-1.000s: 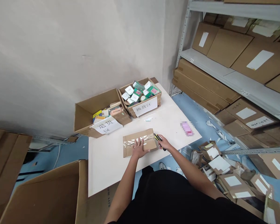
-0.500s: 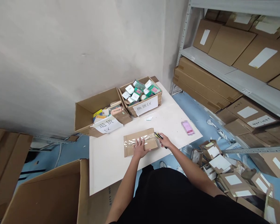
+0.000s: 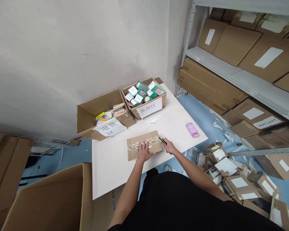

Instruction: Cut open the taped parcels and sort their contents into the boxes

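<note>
While pressed flat under splayed left grip (image 3: 144, 150), parcel (image 3: 135, 150): probably light, stiff. Take by edges. Right grip (image 3: 169, 147) clenched on knife (image 3: 162, 140).

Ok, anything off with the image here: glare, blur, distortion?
Head view: soft, even light, faint shadows only; clear tape on the cardboard parcel under the left hand glares; the pink item on the white table is pixelated; the wide lens slants the shelf upright; the handwritten label is sharp, while the box cutter in the right hand is too small for detail.
</note>
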A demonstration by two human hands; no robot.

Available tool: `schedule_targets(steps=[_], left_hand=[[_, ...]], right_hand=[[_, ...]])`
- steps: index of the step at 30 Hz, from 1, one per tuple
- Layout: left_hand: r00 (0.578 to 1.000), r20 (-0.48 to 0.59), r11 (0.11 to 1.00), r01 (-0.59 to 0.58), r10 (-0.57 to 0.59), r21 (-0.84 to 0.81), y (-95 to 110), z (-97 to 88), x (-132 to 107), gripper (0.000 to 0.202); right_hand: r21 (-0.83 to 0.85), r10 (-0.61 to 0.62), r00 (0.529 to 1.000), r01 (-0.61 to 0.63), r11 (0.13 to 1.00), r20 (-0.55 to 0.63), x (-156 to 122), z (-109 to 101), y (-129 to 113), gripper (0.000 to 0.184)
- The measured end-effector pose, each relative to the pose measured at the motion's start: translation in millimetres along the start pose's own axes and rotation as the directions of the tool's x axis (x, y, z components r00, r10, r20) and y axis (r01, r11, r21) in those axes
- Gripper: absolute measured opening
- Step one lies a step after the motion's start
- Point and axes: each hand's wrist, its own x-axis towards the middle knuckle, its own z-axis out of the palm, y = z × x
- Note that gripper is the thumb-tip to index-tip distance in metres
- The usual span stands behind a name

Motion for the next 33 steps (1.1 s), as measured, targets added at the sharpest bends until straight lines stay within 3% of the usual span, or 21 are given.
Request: schedule_targets(steps=[12,16,21,26,29,31,33], left_hand=[[1.000,0.003,1.000,-0.004,0.004,-0.007,2,-5.9,-5,0.113],[1.000,0.002,1.000,0.001,-0.001,-0.014,2,-5.8,-4,0.114],[0.999,-0.034,1.000,0.003,-0.003,-0.018,-2,-4.9,-4,0.113],[0.982,-0.163,0.996,0.089,-0.090,-0.016,17,5.3,-7,0.109],[0.961,-0.231,0.988,0.155,-0.154,-0.015,32,8.8,-9,0.103],[0.962,-0.245,0.993,0.115,-0.120,-0.034,27,3.9,-8,0.093],[0.960,-0.268,0.996,0.060,-0.077,-0.069,4,-5.8,-7,0.078]], right_hand=[[-0.123,-0.036,0.999,0.033,0.992,-0.022,-16,6,10,0.045],[-0.259,-0.115,0.991,0.095,0.961,-0.062,-21,12,14,0.045],[-0.311,-0.101,0.991,0.071,0.948,-0.082,-32,14,18,0.047],[-0.278,-0.068,0.973,0.005,0.961,-0.219,-45,24,20,0.072],[-0.302,-0.073,0.968,-0.002,0.953,-0.238,-39,34,11,0.087],[-0.318,-0.078,0.969,-0.001,0.948,-0.234,-28,41,5,0.087],[-0.328,-0.080,0.967,-0.004,0.945,-0.241,-15,47,0,0.087]])
